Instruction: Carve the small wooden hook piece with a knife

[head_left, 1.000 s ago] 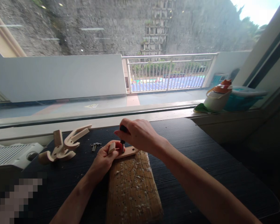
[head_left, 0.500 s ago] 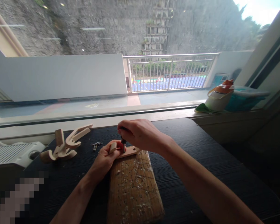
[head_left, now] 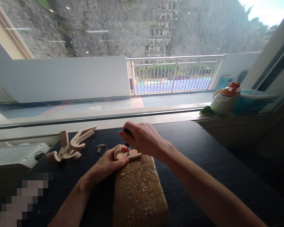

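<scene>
My right hand is closed around the dark handle of a screwdriver. Its shaft points straight down at a hole in a pale wooden hook. The hook lies across the far end of a worn wooden board pocked with holes and splinters. My left hand grips the hook's curved end, thumb along the near side and fingers behind. Whether a screw sits under the tip is too small to tell. Several screws lie loose to the left of my left hand.
More wooden hooks are heaped at the back left of the black table. A white radiator stands beyond the left edge. On the windowsill at the right are a bottle with an orange top and a teal bin.
My left thumb and fingers have shifted from around the screwdriver's shaft to the hook's near side and curved end. The right hand stays on the screwdriver. The view has moved slightly.
</scene>
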A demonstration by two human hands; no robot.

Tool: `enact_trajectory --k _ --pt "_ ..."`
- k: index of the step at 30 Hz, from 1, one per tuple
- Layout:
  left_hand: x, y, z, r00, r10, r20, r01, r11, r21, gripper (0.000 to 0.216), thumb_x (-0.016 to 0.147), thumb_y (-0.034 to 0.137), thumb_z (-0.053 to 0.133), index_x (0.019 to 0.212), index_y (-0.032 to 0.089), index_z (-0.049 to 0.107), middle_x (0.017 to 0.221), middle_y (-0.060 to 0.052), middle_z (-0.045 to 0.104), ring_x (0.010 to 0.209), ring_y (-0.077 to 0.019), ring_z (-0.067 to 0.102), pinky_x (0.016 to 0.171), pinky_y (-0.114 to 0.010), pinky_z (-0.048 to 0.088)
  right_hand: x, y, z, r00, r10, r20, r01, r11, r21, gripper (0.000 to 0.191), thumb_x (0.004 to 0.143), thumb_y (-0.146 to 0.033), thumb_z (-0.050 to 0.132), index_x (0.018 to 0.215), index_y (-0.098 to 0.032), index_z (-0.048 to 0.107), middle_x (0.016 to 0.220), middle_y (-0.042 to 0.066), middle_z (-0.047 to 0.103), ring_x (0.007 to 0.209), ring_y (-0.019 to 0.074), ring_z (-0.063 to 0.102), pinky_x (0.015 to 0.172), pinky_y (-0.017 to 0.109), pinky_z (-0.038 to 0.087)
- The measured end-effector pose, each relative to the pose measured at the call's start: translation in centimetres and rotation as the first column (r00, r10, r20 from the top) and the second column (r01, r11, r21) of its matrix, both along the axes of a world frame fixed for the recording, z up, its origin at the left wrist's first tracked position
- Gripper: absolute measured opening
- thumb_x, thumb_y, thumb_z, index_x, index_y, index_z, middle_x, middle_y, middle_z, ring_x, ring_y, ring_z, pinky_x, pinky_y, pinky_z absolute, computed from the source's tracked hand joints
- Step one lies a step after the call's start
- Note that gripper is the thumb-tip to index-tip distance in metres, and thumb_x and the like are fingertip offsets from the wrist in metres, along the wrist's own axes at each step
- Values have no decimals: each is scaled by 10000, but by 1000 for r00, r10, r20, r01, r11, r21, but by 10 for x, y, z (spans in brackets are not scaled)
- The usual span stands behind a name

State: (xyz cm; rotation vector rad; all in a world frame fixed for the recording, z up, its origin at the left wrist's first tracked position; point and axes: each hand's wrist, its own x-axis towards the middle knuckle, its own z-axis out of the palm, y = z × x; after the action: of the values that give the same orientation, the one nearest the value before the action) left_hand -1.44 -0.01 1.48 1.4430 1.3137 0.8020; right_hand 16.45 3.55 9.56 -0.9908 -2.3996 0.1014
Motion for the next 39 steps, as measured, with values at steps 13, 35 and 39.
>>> enact_trajectory --k 13,35,39 --pt "5 -5 4 984 -96 -149 110 990 92 280 711 381 629 921 207 568 801 20 602 723 -153 547 668 -243 434 7 -6 7 990 27 138 -36 998 61 254 911 -301 352 894 -170 569 673 20 604 531 90 402 528 276 188" --pt "5 -3 0 991 -81 -110 93 990 109 357 713 359 625 1028 196 588 933 -14 669 883 -213 599 696 -260 462 6 -14 13 985 147 87 -146 989 -26 231 891 -252 378 848 -172 590 735 8 608 578 81 406 544 275 211" --pt "4 -3 -1 990 -108 -90 116 990 85 356 731 348 612 1046 189 565 986 -22 658 916 -209 595 741 -269 456 3 -11 9 990 111 90 -110 994 -19 218 899 -258 369 855 -168 563 691 2 587 548 80 379 533 277 200"
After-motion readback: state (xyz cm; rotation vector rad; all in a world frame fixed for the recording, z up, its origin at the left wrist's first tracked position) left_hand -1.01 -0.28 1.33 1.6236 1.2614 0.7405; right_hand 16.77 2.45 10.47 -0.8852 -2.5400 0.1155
